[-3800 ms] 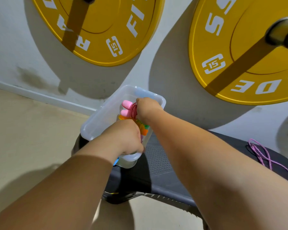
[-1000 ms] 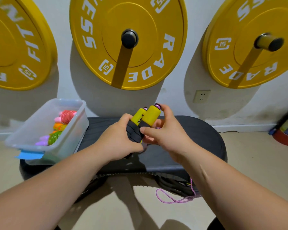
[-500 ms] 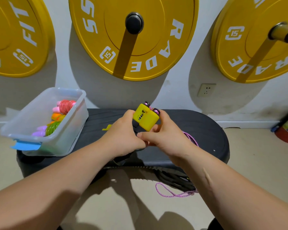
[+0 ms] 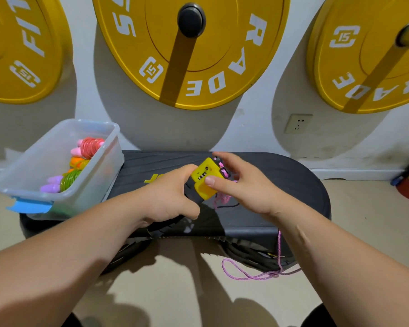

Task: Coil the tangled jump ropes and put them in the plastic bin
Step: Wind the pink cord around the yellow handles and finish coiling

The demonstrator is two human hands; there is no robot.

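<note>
A pair of yellow handles (image 4: 204, 180) is held above the black bench (image 4: 286, 182), near its middle. The left hand (image 4: 172, 199) is closed tightly, its fingers curled round the dark lower part of the handles. The right hand (image 4: 246, 187) is more loosely opened: its thumb is pressed on the yellow face, the other fingers are curved behind the top end where the pink rope (image 4: 253, 276) is attached, and the forefinger is raised above the handles. A small bunch of the rope is seen just below the handles, between the hands; the rest is hung over the front edge of the bench beside the right forearm and is laid in a loose loop on the floor (image 4: 198, 291). A clear bin (image 4: 102, 180) is set on the left end of the bench, well apart from the hands, with a blue tab (image 4: 30, 206) on its near end. Three coiled ropes are lined up inside it: a red one (image 4: 91, 145) at the far end, an orange one (image 4: 77, 162) in the middle and a green one (image 4: 69, 181) nearest. Yellow plates (image 4: 222, 43) are hung on the wall behind, and a socket (image 4: 298, 123) is fitted to the right.
</note>
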